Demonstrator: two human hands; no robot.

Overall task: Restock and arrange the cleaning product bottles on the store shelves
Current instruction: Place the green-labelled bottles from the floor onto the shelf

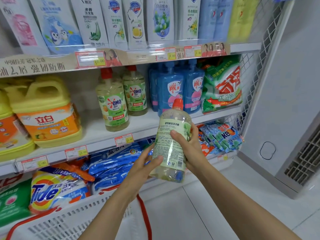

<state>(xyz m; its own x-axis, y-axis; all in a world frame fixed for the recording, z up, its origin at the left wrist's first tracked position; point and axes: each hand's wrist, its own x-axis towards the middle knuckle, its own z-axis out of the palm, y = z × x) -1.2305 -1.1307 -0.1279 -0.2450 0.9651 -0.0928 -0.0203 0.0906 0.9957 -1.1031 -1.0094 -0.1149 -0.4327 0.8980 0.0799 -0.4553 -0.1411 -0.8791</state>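
Note:
I hold a clear dish-soap bottle (170, 149) with a red cap in front of the shelves, its back label facing me. My left hand (143, 163) grips its lower left side. My right hand (188, 144) wraps its right side, thumb across the label. Two matching OMO bottles (113, 103) (136, 90) stand upright on the middle shelf (138, 125), one behind the other. The held bottle hangs below and to the right of them, level with the shelf's front edge.
Yellow jugs (45, 110) fill the middle shelf's left, blue bottles (174, 90) and a green detergent bag (223, 85) its right. Shampoo bottles (121, 21) line the top shelf. Powder bags (55, 189) lie below. A white basket (72, 220) with red handles sits low left. A white freezer (284, 118) stands right.

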